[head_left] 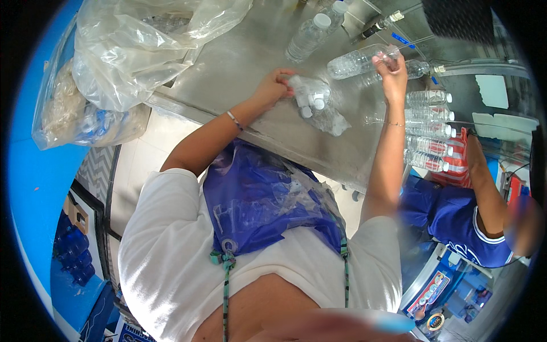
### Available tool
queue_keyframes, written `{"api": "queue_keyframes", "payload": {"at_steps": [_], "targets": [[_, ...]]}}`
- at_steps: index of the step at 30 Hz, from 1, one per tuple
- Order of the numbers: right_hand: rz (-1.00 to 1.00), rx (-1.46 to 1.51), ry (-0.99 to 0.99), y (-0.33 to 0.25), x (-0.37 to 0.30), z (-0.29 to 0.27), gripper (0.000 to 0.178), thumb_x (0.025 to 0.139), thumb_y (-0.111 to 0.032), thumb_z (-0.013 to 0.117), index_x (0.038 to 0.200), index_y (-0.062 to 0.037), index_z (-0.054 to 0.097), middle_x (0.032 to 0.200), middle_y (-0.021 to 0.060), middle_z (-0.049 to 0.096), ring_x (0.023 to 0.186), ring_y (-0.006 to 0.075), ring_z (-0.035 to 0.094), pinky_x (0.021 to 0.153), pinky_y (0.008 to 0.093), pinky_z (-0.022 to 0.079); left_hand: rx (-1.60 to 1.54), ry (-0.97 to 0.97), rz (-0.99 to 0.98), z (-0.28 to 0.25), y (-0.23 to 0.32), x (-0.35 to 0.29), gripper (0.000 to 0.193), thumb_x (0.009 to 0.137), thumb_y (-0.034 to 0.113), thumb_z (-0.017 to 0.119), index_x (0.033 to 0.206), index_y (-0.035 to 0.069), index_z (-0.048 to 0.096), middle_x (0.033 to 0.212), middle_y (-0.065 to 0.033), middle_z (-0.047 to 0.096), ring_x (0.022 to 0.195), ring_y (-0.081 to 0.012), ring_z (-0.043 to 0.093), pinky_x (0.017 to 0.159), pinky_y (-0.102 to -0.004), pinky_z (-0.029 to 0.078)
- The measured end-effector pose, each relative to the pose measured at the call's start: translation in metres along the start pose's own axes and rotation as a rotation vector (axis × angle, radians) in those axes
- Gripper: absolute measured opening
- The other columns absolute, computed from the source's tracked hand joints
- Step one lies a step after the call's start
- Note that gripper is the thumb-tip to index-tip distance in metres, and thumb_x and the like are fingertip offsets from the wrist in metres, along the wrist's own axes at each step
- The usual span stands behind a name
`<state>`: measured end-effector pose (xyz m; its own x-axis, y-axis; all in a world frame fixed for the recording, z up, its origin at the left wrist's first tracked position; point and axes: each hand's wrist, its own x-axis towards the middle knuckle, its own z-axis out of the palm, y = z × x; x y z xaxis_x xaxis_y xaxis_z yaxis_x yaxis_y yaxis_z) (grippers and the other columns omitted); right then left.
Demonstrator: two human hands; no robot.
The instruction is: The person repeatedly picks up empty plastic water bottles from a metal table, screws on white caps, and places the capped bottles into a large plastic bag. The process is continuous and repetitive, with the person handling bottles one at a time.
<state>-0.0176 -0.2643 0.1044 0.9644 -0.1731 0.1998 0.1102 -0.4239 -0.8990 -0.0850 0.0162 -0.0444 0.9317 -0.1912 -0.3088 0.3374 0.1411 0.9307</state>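
My right hand (391, 64) is wrapped around the upper end of a clear plastic bottle (356, 62), which lies almost level over the metal table. A second clear bottle (419, 69) lies behind that hand. My left hand (276, 86) is at the left edge of a clear plastic bag (336, 121) with several white bottle caps (319, 104) in its mouth. The left fingers are bent together against the bag's edge, and what they pinch, if anything, is too small to make out.
Two capped bottles (310, 35) stand at the back of the metal table (239, 54). Several capped bottles (427, 130) form a row at right, beside thin tubes with fittings (393, 18). A large clear bag (131, 62) covers the left corner. Another person (456, 219) is at the right.
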Motion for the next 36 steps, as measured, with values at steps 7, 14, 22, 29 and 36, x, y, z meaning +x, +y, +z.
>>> {"api": "queue_keyframes", "payload": {"at_steps": [7,14,22,29,36], "targets": [[0.745,1.077,-0.539,0.063,-0.014,0.016,0.059,0.092,-0.043,0.053,0.125,0.0051,0.044,0.106,0.0305,0.06,0.077,0.0206,0.061,0.058,0.0263,0.048,0.961,-0.089,1.095,0.026,0.019,-0.017,0.042,0.075,0.007,0.064,0.116,0.01,0.06,0.107,-0.0131,0.059,0.098,-0.03,0.056,0.082,-0.0402,0.047],[0.948,1.391,-0.414,0.091,-0.027,0.01,0.068,0.092,-0.042,0.053,0.122,0.0171,0.037,0.102,0.0288,0.054,0.065,0.0161,0.051,0.053,0.0239,0.043,1.181,-0.259,1.079,0.059,0.011,0.008,0.024,0.072,0.012,0.067,0.096,0.012,0.063,0.093,-0.0048,0.056,0.089,-0.0262,0.054,0.076,-0.0401,0.043],[0.016,-0.161,-0.029,0.0,-0.022,-0.013,0.064,0.078,-0.029,0.076,0.13,-0.0059,0.048,0.106,0.0154,0.065,0.076,0.0219,0.066,0.065,0.0303,0.051,1.148,-0.322,1.113,0.032,0.02,-0.034,0.018,0.071,0.015,0.065,0.089,0.013,0.064,0.089,-0.0065,0.054,0.089,-0.0254,0.052,0.079,-0.0389,0.039],[-0.218,-0.412,0.243,0.001,-0.028,0.028,0.065,0.068,-0.023,0.084,0.123,-0.0033,0.054,0.113,0.0163,0.061,0.089,0.027,0.063,0.078,0.0352,0.05,1.049,-0.455,0.766,0.018,0.026,-0.06,0.022,0.078,0.018,0.064,0.098,0.009,0.064,0.096,-0.0108,0.057,0.087,-0.0341,0.058,0.077,-0.0442,0.046],[-0.373,-0.5,-0.129,0.031,-0.114,0.027,0.049,0.077,-0.023,0.078,0.117,-0.004,0.059,0.107,0.0147,0.058,0.099,0.0278,0.056,0.086,0.0399,0.046,1.117,-0.072,0.232,0.015,0.035,-0.034,0.053,0.082,0.021,0.064,0.126,0.003,0.043,0.099,-0.0258,0.06,0.085,-0.0434,0.061,0.075,-0.0502,0.048]]}}
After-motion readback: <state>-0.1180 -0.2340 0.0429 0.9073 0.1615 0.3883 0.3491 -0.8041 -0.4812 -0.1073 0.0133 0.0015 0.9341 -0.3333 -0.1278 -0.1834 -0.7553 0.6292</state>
